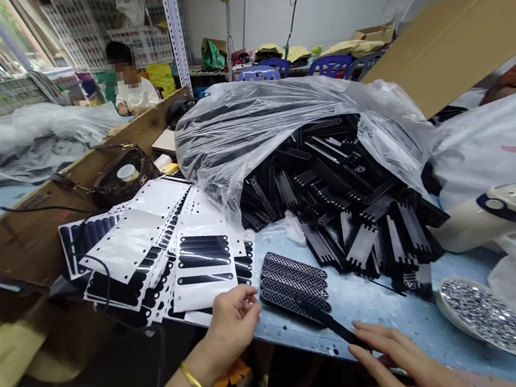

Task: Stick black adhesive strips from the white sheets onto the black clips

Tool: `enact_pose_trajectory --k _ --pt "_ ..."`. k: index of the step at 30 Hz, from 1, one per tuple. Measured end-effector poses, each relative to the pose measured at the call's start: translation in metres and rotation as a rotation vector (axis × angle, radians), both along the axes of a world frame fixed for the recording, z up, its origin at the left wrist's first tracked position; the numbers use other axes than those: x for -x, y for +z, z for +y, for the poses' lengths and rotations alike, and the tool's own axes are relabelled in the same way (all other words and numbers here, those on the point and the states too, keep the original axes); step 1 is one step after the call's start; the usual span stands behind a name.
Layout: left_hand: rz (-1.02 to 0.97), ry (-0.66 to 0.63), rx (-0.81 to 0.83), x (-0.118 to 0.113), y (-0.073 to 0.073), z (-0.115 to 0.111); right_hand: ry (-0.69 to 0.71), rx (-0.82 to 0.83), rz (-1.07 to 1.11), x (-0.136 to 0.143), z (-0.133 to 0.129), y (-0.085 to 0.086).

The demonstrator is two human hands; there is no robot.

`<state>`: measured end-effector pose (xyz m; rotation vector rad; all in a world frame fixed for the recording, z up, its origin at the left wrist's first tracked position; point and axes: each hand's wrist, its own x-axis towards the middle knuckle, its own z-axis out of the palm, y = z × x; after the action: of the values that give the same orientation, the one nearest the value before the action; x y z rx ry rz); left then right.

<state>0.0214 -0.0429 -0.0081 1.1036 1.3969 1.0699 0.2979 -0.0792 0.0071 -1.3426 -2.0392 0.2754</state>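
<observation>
On the blue table's near edge lies a row of black strips with a silver lattice pattern point(293, 278), side by side. My left hand point(237, 315) hovers at their left end, thumb and fingers pinched together; whatever they hold is too small or hidden. A slim plain black strip point(337, 326) slants over the lowest patterned strip, its near end between the fingers of my right hand point(400, 356). Left of the row, white sheets point(204, 290) bearing shiny black strips lie in a fanned pile. A shallow white dish point(447, 308) holds many small silvery pieces at the right.
A clear plastic bag point(246, 112) spills a heap of black pieces point(351, 206) behind the row. A cream bottle point(468, 225) lies at the right. A brown handbag point(123, 174) and dark cable point(159, 361) are leftward. Another person point(132, 89) sits farther back.
</observation>
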Motion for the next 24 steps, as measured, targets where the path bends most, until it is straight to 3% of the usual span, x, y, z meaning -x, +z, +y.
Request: enact_pose_trajectory --k 3,7,13,19,24 --pt "0.124 -0.055 -0.052 -0.002 -0.002 0.007 -0.052 0.019 0.06 0.001 0.012 -0.009" --pt "0.196 -0.085 -0.071 -0.005 -0.004 0.014 -0.017 0.084 0.104 0.012 0.025 -0.019" --pt "0.265 -0.12 -0.196 -0.003 -0.013 0.011 0.07 0.012 0.111 0.027 0.025 -0.013" --pt "0.245 -0.163 -0.164 0.003 -0.018 0.006 0.141 -0.098 -0.002 0.021 0.026 -0.016" --pt "0.165 -0.222 -0.137 0.006 -0.016 0.011 0.176 -0.163 -0.037 0.026 0.029 -0.005"
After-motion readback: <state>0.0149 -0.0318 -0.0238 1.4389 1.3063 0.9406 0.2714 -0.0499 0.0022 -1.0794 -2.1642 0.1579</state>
